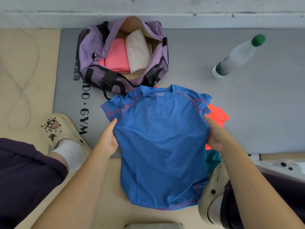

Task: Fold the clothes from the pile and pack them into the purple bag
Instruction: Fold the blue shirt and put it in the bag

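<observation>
A blue T-shirt [160,146] with pink seams lies spread flat on the floor, collar toward the purple bag [92,52]. My left hand [109,139] grips its left side edge below the sleeve. My right hand [216,136] grips the right side edge the same way. The bag stands open at the far end of a grey gym mat [247,104], with a folded pink garment [117,56] and a folded beige garment [137,50] inside. An orange garment [217,115] and a teal one [212,160] lie partly under the shirt's right side.
A clear water bottle [237,57] with a green cap lies on the mat at the right. My feet in beige clogs sit at the left [62,129] and right [212,194] of the shirt. A white cable [19,91] loops on the floor at left.
</observation>
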A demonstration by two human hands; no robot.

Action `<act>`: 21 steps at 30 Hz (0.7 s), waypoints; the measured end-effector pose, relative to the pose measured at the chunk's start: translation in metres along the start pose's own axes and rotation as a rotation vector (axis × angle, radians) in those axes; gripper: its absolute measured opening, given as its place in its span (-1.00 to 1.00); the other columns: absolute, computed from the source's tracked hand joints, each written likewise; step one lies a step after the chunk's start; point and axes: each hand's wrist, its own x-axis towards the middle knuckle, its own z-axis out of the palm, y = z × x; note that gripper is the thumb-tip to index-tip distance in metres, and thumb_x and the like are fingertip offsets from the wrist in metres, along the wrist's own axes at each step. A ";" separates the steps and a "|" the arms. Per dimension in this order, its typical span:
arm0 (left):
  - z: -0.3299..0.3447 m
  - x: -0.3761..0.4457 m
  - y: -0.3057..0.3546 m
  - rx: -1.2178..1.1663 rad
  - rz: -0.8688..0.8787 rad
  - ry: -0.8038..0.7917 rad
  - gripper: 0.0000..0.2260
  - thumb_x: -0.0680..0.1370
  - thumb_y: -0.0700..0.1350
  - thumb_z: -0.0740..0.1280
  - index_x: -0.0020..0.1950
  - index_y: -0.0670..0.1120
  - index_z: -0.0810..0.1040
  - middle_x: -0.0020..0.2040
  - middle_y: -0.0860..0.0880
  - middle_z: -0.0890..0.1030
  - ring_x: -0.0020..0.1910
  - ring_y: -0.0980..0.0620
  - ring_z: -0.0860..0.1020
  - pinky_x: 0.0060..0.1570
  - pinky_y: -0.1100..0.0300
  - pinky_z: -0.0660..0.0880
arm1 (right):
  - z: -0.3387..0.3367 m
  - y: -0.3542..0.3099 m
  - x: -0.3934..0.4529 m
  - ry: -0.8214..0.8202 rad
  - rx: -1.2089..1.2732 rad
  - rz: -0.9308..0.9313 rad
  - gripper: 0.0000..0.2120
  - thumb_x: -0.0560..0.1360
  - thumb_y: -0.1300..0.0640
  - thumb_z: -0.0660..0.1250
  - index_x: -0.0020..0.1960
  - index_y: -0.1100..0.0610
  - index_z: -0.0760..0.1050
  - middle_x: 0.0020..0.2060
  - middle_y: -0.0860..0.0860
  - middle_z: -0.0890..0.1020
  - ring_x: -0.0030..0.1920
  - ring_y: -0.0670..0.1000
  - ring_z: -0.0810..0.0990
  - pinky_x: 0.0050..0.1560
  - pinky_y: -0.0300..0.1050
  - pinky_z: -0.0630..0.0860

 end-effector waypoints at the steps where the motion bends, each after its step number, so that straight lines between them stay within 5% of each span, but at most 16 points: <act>1: -0.001 -0.002 -0.001 0.073 -0.045 0.053 -0.71 0.62 0.04 0.26 0.29 -0.03 0.56 0.24 -0.04 0.63 0.19 0.01 0.60 0.23 0.07 0.48 | 0.000 0.002 -0.002 0.027 -0.016 0.049 -0.64 0.53 -0.09 0.34 0.26 0.04 0.55 0.14 0.02 0.66 0.16 0.05 0.62 0.20 0.06 0.53; 4: -0.007 -0.006 -0.005 0.234 -0.125 0.177 -0.79 0.60 0.00 0.32 0.20 -0.02 0.57 0.21 -0.04 0.63 0.04 0.02 0.62 -0.02 0.07 0.55 | -0.004 0.004 -0.010 0.095 -0.084 0.130 -0.74 0.53 -0.03 0.36 0.20 -0.01 0.55 0.09 0.02 0.67 0.08 0.08 0.63 0.10 0.09 0.55; 9: -0.002 -0.016 0.020 0.190 0.018 0.221 -0.69 0.62 0.04 0.27 0.28 -0.09 0.52 0.24 -0.07 0.60 0.08 -0.01 0.59 0.10 0.10 0.46 | 0.004 -0.025 -0.029 0.149 0.011 -0.013 -0.89 0.55 0.09 0.33 0.04 0.07 0.58 -0.10 0.02 0.63 -0.16 -0.01 0.58 -0.10 -0.13 0.51; 13: 0.014 -0.041 0.058 0.150 0.166 0.191 -0.63 0.63 0.06 0.25 0.34 -0.12 0.50 0.22 -0.07 0.61 0.00 0.05 0.60 -0.05 0.13 0.50 | 0.009 -0.060 -0.058 0.045 0.032 -0.141 -0.71 0.56 0.02 0.28 -0.22 0.05 0.70 -0.25 -0.04 0.69 -0.31 -0.04 0.64 -0.32 -0.22 0.50; 19: 0.046 -0.116 0.119 0.170 0.415 0.182 -0.73 0.62 0.05 0.29 0.22 -0.09 0.55 0.10 -0.06 0.66 -0.03 0.01 0.64 -0.19 0.12 0.53 | 0.027 -0.118 -0.126 0.042 0.017 -0.320 -0.67 0.55 0.05 0.34 0.24 0.19 0.52 0.11 0.11 0.62 0.06 0.09 0.59 0.05 -0.01 0.52; 21: 0.056 -0.147 0.140 0.170 0.496 0.135 -0.72 0.61 0.06 0.29 0.21 -0.09 0.57 0.09 -0.06 0.67 0.01 0.00 0.64 -0.16 0.11 0.53 | 0.034 -0.139 -0.157 -0.007 0.032 -0.393 -0.69 0.56 0.02 0.32 0.22 0.17 0.53 0.05 0.09 0.63 0.02 0.07 0.59 -0.03 0.00 0.53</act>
